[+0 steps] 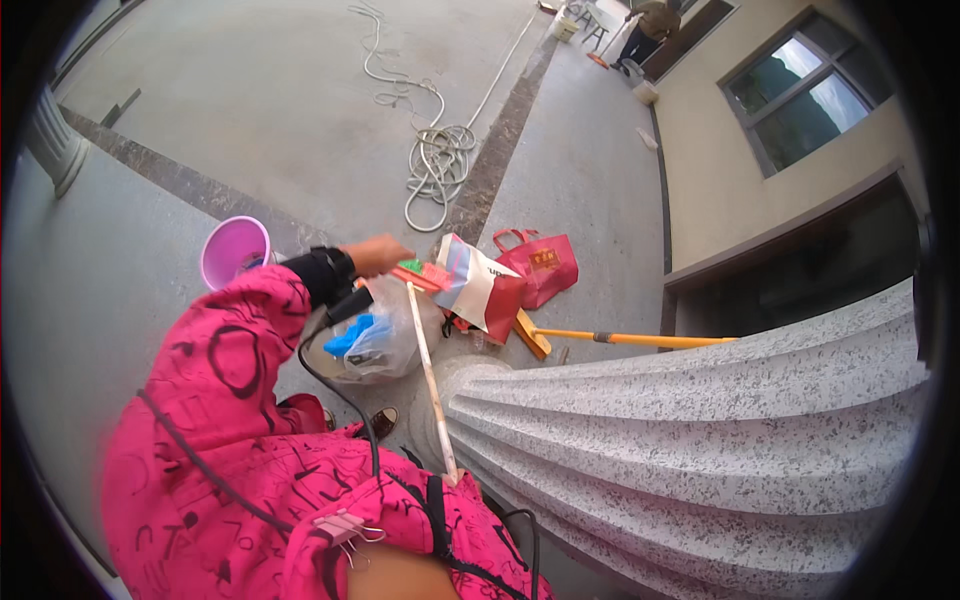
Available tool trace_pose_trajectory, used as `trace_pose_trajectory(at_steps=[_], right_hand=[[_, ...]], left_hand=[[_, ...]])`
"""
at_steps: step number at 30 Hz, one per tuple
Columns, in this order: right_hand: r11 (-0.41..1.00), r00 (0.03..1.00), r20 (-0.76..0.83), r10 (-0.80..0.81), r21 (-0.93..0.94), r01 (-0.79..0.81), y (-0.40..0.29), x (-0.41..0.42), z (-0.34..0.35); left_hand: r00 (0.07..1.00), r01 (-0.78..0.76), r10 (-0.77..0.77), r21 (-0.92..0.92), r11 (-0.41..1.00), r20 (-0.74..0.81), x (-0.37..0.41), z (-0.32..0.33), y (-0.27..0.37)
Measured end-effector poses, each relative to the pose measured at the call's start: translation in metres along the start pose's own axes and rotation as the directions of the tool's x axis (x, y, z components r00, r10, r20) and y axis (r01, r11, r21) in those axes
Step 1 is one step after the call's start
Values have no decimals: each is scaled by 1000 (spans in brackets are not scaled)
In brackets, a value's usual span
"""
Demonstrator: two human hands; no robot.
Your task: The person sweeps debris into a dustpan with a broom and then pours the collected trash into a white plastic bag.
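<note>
My left hand [381,255], in a bright pink printed sleeve with a black band at the wrist, is at the head of a broom. Its fingers are curled by the green and pink bristles [429,271]; blur hides whether they grip them. The broom's pale, worn handle [429,375] slants down to my pink clothing. My right hand is out of view. Beneath the arm lies a clear plastic bag [401,337] with something blue [358,335] in it. A white and red shopping bag [480,289] leans beside the bristles, and a red carrier bag [551,289] lies behind it.
A fluted stone-patterned column [675,435] stands close on my right. A yellow push-broom [532,335] lies by the bags. A pink bucket [225,251] is at left. Tangled hose [442,161] lies ahead. Far off, a person [649,34] holds a broom near the wall.
</note>
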State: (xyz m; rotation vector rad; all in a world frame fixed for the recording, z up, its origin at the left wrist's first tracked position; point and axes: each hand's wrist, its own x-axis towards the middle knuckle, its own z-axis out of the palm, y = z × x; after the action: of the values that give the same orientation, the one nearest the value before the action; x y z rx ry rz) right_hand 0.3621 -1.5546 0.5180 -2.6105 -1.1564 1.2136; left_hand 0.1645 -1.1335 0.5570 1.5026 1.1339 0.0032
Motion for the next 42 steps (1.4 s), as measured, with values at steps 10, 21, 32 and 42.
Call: trace_pose_trajectory(at_steps=[10,21,32,42], right_hand=[[995,1000,-5,-3,-95,2,-1,9,0],[991,1000,-11,-8,-130,7,23,3,21],[981,996,16,87,-174,-83,7,-6,12],[984,995,-41,-89,-158,81,3,-2,1]], left_hand=[[999,42,-42,-6,999,-9,-77,-52,53],[999,46,-47,-65,997,-20,-61,-23,28],[1000,-24,25,228,973,1,-72,-5,20],[994,-28,-21,437,899,106,-38,7,-23]])
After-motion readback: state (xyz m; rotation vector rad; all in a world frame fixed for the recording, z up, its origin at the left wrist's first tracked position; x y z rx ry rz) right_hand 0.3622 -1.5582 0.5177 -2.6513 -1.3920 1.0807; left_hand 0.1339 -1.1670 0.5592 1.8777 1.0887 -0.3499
